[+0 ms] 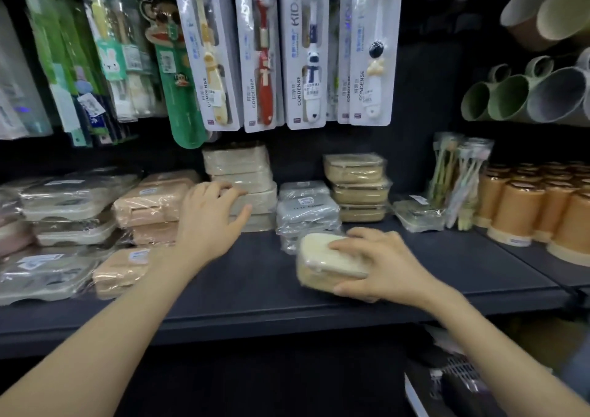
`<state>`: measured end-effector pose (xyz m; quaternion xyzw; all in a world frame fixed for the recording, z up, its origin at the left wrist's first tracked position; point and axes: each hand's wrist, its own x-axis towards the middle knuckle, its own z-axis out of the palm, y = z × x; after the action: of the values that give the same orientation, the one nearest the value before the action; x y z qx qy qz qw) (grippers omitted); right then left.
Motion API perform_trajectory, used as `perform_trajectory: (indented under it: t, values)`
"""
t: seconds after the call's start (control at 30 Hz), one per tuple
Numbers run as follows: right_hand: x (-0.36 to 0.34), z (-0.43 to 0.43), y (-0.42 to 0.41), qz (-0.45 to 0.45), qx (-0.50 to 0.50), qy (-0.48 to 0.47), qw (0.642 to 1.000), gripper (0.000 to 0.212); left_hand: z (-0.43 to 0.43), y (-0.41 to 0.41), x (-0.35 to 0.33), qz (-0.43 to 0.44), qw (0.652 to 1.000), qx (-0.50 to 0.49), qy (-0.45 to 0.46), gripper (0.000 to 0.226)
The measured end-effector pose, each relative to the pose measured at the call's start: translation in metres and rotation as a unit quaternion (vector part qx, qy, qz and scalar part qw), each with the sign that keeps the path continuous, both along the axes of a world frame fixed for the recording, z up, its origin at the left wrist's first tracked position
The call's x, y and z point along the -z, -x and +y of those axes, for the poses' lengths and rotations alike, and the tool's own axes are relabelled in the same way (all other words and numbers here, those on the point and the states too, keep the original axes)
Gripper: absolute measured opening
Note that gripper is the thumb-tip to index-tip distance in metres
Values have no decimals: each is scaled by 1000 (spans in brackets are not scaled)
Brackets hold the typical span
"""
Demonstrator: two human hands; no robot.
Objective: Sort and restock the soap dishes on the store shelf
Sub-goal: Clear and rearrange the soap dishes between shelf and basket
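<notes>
**Cream dish down on the shelf, both hands in play**

The right hand [383, 265] had the loose cream dish [332, 265] gripped from above, fingers curled over its pale lid and thumb clamped on the near side. The dish sat on the dark shelf [255, 285], near the front edge and right of centre, just in front of the grey stack [306, 212].

Over to the left hand [210, 218]: it was open, thumb spread wide, and it held nothing. Its fingertips touched the side of the cream stack [242, 186], about halfway up. That part was blurred, so how hard they pressed could not be told.

The wrapped stacks ran along the back of the shelf. The cream stack stood tallest in the middle, the pink stack [153, 202] was just beside it on the left, and pale grey dishes [64, 205] were piled further left. The grey stack stood right of the cream one, with the tan stack [357, 186] behind it to the right. A single clear-wrapped dish [418, 213] lay beyond that.

Carded toothbrushes [287, 49] hung above. Orange cups [526, 205] crowded the right end, with mugs [526, 94] lying on their sides higher up.
</notes>
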<state>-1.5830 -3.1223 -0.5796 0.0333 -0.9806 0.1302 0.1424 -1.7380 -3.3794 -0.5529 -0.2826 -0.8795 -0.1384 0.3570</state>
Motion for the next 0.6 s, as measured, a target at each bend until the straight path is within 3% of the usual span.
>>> perform_trajectory:
  t: [0.1,0.23,0.43,0.6]
  values:
    - [-12,55,-10,51,70,55,995,68,32,3,11,-20,999,22,11,54]
    - [-28,100,6,111,118,63,985,65,81,8,21,-82,995,57,11,63]
    - [-53,119,77,129,124,-3,984,80,124,24,27,-149,985,71,40,86]
    - [-68,118,116,167,60,6,984,73,133,38,45,-140,986,91,1,81]
